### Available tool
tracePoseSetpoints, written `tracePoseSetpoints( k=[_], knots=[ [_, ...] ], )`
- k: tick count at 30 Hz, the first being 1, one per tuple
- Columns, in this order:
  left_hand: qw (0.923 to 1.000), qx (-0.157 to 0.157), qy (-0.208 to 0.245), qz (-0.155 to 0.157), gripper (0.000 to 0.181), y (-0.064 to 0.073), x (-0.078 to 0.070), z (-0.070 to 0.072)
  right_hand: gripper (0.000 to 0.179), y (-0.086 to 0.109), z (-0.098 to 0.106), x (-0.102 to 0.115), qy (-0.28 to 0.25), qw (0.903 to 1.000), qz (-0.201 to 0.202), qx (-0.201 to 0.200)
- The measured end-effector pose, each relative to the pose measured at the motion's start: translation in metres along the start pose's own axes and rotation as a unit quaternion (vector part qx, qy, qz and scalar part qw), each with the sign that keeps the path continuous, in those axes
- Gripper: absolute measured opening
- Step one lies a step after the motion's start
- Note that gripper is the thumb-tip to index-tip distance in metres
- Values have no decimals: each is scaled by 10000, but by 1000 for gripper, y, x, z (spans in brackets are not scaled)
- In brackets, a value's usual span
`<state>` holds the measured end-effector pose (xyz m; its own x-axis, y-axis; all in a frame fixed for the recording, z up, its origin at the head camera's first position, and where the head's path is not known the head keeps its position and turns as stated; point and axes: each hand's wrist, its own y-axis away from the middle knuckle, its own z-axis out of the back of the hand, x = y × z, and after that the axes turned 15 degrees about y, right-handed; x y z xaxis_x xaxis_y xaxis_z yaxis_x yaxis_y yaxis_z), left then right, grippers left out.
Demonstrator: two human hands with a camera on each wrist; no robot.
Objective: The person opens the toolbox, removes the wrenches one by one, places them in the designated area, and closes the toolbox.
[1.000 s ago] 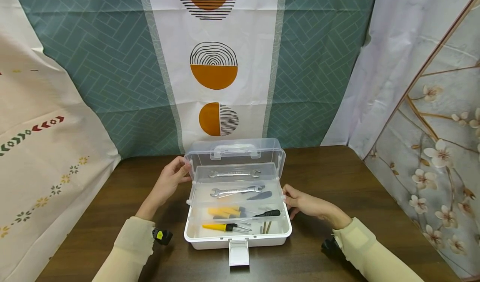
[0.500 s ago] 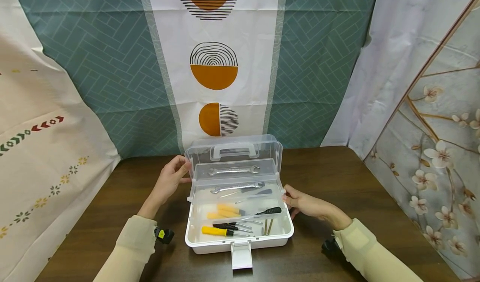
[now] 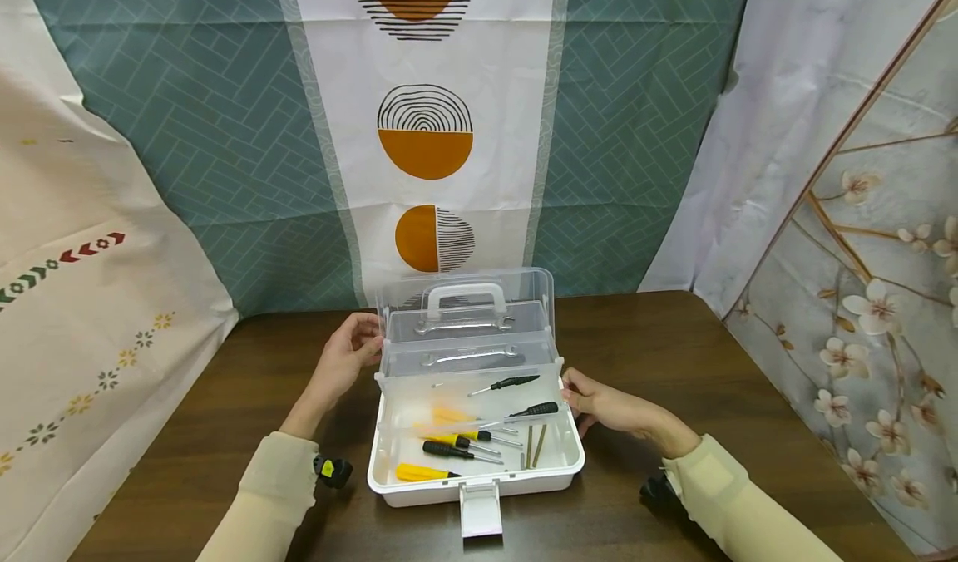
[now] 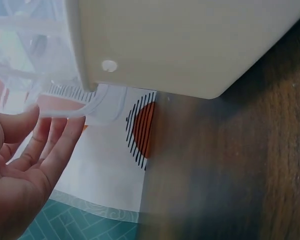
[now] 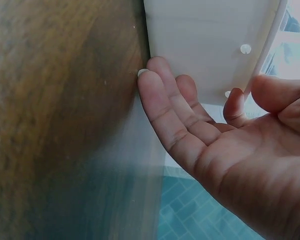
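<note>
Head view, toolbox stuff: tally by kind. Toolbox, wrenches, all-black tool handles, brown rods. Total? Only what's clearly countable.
Toolbox: 1
Wrenches: 2
All-black tool handles: 3
Brown rods: 2
Total: 8
Yellow handles left out: some show only blurred through a tray.
</note>
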<state>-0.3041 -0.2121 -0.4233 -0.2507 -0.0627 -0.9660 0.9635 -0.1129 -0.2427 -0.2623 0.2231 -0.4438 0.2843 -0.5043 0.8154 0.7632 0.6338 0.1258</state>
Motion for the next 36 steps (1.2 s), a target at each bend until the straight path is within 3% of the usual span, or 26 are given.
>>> tracePoseSetpoints(
  k=[12, 18, 29, 36],
  knots=[
    [9982, 115, -569, -163, 50, -3, 9, -3, 15, 0, -1, 1, 15, 10000, 17, -24],
    [9937, 116, -1114, 107, 53, -4, 15, -6, 15, 0, -1, 2, 4, 10000, 22, 0],
    [9933, 309, -1091, 234, 51, -7, 22, -6, 17, 0, -1, 1, 45, 10000, -10, -17],
    [9927, 351, -1038, 506, 49, -13, 28, -6, 16, 0, -1, -1, 27, 10000, 26, -43]
  ],
)
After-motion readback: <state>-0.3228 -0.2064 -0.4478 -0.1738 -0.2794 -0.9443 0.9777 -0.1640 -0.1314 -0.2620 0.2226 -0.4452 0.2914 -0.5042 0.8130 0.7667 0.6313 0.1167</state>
